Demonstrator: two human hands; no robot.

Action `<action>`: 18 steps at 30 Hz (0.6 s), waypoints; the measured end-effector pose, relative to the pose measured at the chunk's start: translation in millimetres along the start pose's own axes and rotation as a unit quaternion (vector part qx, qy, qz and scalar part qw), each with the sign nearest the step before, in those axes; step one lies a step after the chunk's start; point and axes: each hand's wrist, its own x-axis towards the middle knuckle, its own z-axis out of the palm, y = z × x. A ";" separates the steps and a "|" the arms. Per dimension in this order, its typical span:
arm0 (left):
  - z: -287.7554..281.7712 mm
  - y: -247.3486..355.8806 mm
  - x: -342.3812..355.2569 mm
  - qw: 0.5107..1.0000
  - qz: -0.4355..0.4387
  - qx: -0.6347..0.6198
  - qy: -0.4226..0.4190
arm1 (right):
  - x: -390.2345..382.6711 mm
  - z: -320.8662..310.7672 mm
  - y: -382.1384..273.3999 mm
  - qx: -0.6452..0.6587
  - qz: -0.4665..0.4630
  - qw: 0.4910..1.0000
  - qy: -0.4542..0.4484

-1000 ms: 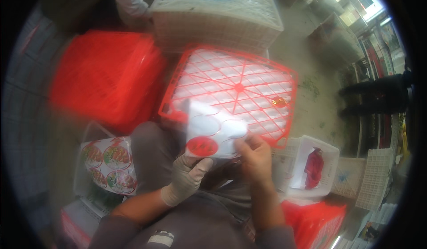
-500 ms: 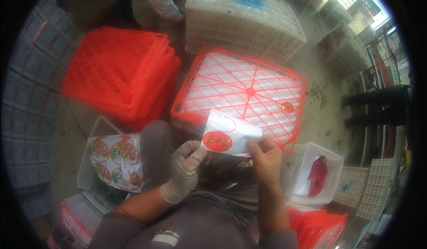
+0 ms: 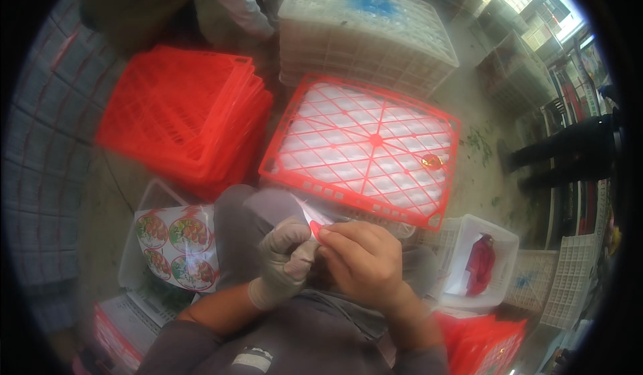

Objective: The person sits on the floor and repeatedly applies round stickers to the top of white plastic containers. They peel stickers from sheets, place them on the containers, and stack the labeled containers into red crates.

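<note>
My left hand (image 3: pixel 284 261), in a pale glove, pinches a white sticker sheet (image 3: pixel 313 211) over my lap. The sheet is bent and seen nearly edge-on, partly blurred. With bare fingertips my right hand (image 3: pixel 365 260) pinches a red sticker (image 3: pixel 315 228) at the sheet's edge; whether it is loose from the backing is hidden. Beyond my hands stands a crate with a red lattice lid (image 3: pixel 376 138), white padded material showing beneath. One round red and gold sticker (image 3: pixel 432 162) lies on the lid's right side.
Stacked red lids (image 3: pixel 181 107) stand at the left, translucent crates (image 3: pixel 368 30) behind. A sheet of round food-picture stickers (image 3: pixel 177 244) rests on a bin to my left. At right, a white bin (image 3: pixel 499 281) holds dark red cloth. Other people stand at the far left and right.
The sheet has come down toward my lap and turned edge-on. My right hand has moved left from its right edge to the red sticker, beside my left hand.
</note>
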 end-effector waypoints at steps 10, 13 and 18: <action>-10.1 2.8 7.0 0.948 0.185 0.255 -0.052 | -1.3 6.0 -5.2 -0.072 -0.020 0.997 0.027; -10.0 0.3 7.5 0.941 0.201 0.269 -0.050 | -0.8 9.2 -6.2 -0.075 0.001 0.997 0.035; -13.6 2.1 8.6 0.946 0.188 0.258 -0.056 | 1.8 10.4 -7.3 -0.016 0.062 0.998 0.029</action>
